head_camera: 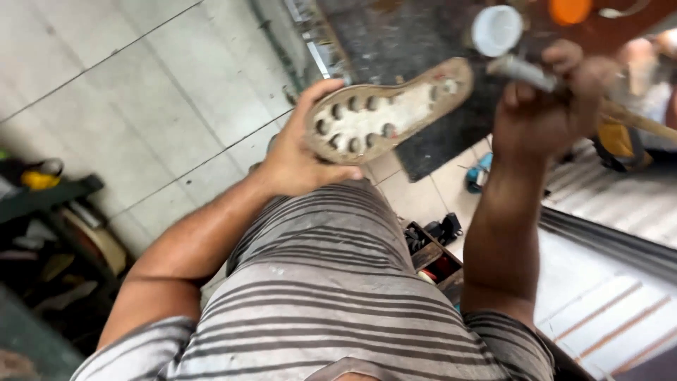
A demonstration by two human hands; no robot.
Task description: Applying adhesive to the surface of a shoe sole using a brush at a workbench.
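Both arms raised: left hand (296, 159) grips studded sole (384, 109), right hand (546, 106) clenches tube (522, 70).

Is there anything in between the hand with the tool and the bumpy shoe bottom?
Nothing visible. The right hand, gripping a grey tool, is just beside the studded shoe sole, which the left hand holds; only open air separates them.

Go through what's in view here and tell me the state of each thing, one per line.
Studded shoe sole: held up, studs facing the camera, worn and dirty.
Left hand: gripping the sole's end.
Right hand: closed around a grey tube.
White cup: open, resting on the dark mat.
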